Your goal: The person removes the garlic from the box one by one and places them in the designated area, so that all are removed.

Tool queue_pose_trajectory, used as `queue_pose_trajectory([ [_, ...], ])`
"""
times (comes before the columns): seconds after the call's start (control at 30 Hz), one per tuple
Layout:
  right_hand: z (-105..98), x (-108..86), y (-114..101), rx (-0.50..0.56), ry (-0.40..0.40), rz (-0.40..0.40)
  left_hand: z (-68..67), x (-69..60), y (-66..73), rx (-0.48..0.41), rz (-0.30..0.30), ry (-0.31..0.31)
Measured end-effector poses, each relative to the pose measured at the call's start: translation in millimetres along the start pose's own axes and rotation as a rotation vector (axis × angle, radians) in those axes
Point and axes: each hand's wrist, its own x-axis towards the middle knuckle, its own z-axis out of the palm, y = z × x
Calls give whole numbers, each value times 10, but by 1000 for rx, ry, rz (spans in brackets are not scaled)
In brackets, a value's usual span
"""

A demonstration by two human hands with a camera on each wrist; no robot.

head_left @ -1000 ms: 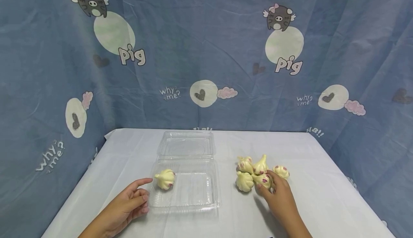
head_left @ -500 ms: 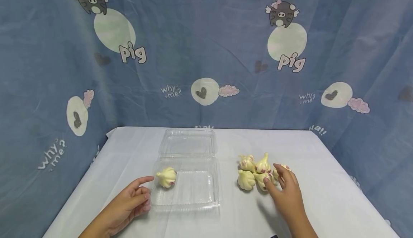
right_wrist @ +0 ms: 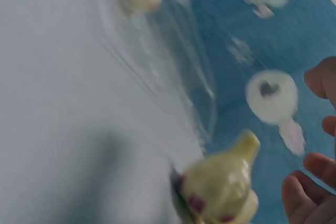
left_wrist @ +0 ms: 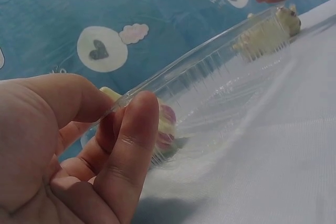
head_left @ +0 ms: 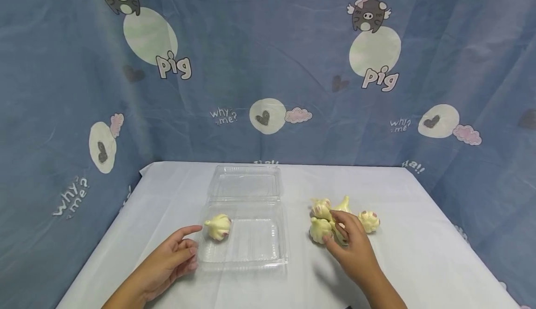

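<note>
A clear plastic clamshell box [head_left: 243,263] lies unfolded on the white table, with one garlic bulb [head_left: 218,226] in the left of its base. My left hand [head_left: 169,258] is at the box's left side, its index fingertip touching or nearly touching the rim; the other fingers bend loosely. Over a cluster of garlic to the right is my right hand [head_left: 353,248], thumb and index finger spread beside the front-left bulb [head_left: 319,230]. In the right wrist view those fingers [right_wrist: 310,187] stand apart from a purple-marked bulb [right_wrist: 218,187]. Part of the cluster is hidden behind my right hand.
Behind the base lies the box's clear lid [head_left: 247,185]. Other bulbs stand close together: a back-left one [head_left: 321,208], one with an upright stem [head_left: 345,203] and a separate right one [head_left: 369,221]. A blue printed cloth [head_left: 268,67] hangs behind the table.
My right hand first shifts from the front bulb toward the right one, then comes back left across the cluster to the front-left bulb. My left hand stays by the box. The head view tilts slightly.
</note>
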Motion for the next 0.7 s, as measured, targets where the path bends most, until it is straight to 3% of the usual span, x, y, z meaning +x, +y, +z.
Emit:
queue_pose_trajectory([
  [0.5,468,104,-303,15,-239,-251,0,11,-13,-67,-3,-56],
  [0.7,589,191,-495,88,-375,-239,0,8,7,-65,3,-52],
])
